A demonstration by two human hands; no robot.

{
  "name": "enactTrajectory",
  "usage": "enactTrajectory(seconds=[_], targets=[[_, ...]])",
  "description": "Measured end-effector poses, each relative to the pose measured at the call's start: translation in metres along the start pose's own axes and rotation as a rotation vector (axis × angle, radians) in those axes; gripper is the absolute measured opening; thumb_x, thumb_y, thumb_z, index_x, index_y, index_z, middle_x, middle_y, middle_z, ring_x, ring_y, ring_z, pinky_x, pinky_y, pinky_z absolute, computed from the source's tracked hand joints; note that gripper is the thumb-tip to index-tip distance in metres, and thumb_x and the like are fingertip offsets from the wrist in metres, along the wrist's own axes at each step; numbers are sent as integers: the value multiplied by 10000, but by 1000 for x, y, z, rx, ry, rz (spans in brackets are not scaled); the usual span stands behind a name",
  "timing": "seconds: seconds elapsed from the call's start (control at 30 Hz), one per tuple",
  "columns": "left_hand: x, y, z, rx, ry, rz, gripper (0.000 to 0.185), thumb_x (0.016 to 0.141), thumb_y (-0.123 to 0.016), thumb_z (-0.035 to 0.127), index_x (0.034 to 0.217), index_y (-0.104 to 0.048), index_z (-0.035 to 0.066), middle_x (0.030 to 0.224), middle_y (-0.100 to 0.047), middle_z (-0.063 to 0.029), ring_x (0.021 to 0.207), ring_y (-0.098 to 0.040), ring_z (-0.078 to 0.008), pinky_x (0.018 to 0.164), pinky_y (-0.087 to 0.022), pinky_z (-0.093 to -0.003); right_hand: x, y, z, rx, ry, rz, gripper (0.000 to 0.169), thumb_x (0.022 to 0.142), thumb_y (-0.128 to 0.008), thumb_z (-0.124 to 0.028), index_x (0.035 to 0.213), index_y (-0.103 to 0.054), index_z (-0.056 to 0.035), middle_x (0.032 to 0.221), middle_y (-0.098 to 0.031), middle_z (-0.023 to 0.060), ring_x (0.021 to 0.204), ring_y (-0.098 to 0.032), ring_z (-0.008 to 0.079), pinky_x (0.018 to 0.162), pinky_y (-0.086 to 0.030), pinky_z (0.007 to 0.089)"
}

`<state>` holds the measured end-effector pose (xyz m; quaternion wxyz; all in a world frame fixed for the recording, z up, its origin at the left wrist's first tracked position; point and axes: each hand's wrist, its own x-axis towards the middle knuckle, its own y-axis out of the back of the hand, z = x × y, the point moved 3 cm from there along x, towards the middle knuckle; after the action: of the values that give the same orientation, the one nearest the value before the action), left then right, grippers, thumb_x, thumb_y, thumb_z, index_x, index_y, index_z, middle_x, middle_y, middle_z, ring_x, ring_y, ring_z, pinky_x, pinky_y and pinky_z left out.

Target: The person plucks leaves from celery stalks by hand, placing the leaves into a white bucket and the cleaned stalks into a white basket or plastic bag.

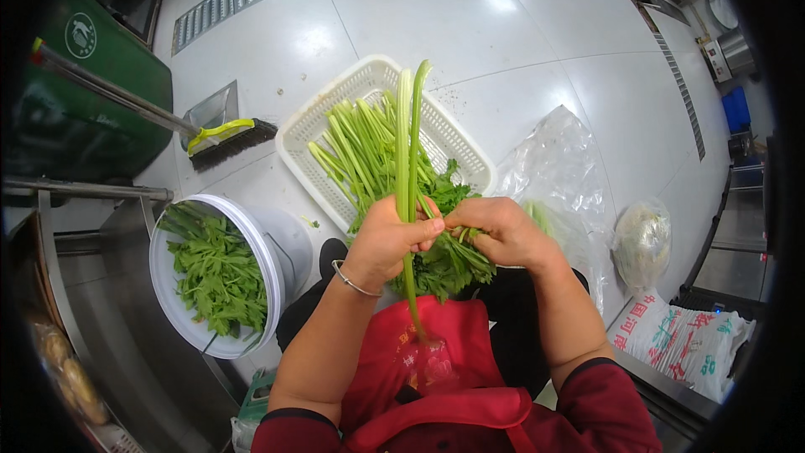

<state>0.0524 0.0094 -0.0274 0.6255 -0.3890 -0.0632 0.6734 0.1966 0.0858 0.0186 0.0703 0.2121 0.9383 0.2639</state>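
Two long celery stalks (404,138) stand up out of my left hand (393,233), which grips them near their middle. My right hand (503,229) is closed around leafy celery tops (462,258), its fingertips meeting those of the left. Beyond both hands, a white perforated plastic basket (314,179) on the floor holds many bare celery stalks (358,151), with leaves toward its near right side. On my left, a white plastic bucket (286,245) tilts toward me, filled with celery leaves (220,270). Whether the stalks and the tops in my hands are still joined is hidden by my fingers.
A clear plastic bag (553,157) lies right of the basket, near a wrapped bundle (643,242) and a printed white sack (676,340). Left are a broom (229,141), a dustpan (217,107), a green bin (88,94) and a steel frame (94,189).
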Motion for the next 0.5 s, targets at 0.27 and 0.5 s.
enactTrajectory(seconds=[0.27, 0.5], targets=[[-1, -12, 14, -214, -74, -159, 114, 771, -655, 61, 821, -564, 14, 644, -501, -9, 566, -448, -83, 504, -338, -197, -2, -1, 16, 624, -189, 76, 130, 856, -569, -102, 920, -608, 4, 861, -612, 37, 804, -552, 118, 719, -438, 257], [5, -8, 14, -341, -189, -59, 98, 785, -623, 22, 858, -561, 8, 705, -537, -44, 558, -444, -102, 512, -346, -211, 1, -28, 11, 950, -337, 463, 161, 879, -552, -118, 968, -581, 12, 856, -597, 37, 776, -543, 104, 692, -442, 238]])
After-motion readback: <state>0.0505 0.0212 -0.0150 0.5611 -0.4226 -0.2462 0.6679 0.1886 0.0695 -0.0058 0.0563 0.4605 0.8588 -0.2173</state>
